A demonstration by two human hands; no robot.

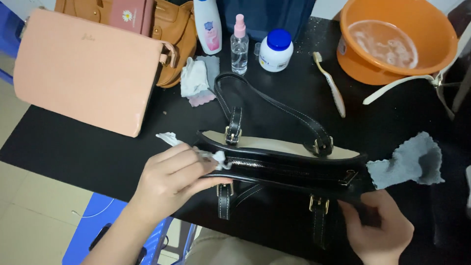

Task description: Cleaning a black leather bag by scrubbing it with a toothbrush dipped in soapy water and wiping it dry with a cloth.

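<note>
Two white bottles (207, 24) behind handbag (289, 169)

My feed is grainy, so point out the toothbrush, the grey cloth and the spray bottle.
toothbrush (331, 84): head view, on the middle of its handle.
grey cloth (409, 161): head view, on the cloth's centre.
spray bottle (239, 49): head view, on its clear body.

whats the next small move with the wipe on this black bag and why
Probably slide the white wipe rightward along the zipper edge. The left hand presses it at the black handbag's left end, the right hand steadies the other end, and the stretch between them lies uncovered.
</note>
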